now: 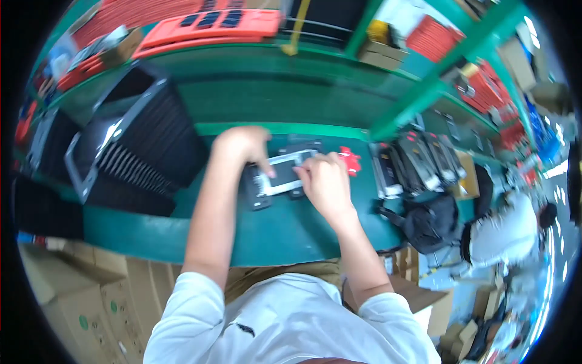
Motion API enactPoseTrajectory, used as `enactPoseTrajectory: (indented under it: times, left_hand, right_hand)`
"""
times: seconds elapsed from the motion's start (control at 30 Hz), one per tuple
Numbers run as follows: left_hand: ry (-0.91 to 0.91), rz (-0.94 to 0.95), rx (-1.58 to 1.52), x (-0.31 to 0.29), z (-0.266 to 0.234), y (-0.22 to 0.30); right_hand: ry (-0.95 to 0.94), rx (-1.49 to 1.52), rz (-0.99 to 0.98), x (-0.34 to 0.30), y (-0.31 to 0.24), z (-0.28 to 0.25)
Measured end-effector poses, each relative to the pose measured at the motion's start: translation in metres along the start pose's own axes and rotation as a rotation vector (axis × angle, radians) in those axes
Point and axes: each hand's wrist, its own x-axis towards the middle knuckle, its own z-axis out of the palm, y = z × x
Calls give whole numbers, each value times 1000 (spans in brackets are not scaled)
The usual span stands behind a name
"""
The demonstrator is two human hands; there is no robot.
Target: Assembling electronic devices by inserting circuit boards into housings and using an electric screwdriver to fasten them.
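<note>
A dark device (259,193) lies on the green bench top, with a white-framed rectangular panel (283,172) on it. My left hand (241,144) arches over the far left side of the device. Its thumb stretches down onto the panel, apart from the bent fingers, and the hand is open; blur softens its outline. At the panel's right edge, my right hand (325,182) has its fingers curled and closed on the frame, with the thumb tip near the middle. My right fingers hide that corner. Just right of this hand lies a small red part (350,161).
Tall stacks of black trays or housings (142,142) stand on the left. Several dark grey units (418,161) line up on the right, near a black bag (429,223). Red panels (206,27) fill the shelf above. Cardboard boxes (112,309) stand below; another person (503,233) sits at the right.
</note>
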Motion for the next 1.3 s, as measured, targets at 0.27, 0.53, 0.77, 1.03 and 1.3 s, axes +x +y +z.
enactPoseTrajectory:
  times: [0.27,0.53,0.77,1.03,1.3]
  left_hand:
    - [324,203,-303,-54,-30,13]
    - [245,338,-282,-58,-38,26]
    - [-23,617,-496,-44,11,78]
    - [-77,797,-755,-51,14,128]
    - [189,948,-300,-50,18,125]
  right_hand:
    - [306,-90,261,-42,138,6]
    - [166,-155,397,-49,136,12]
    - [493,709,223,-43,38,-52]
    - [491,1737,249,-14,36,-66]
    - [641,2133,379,-5,20,-69]
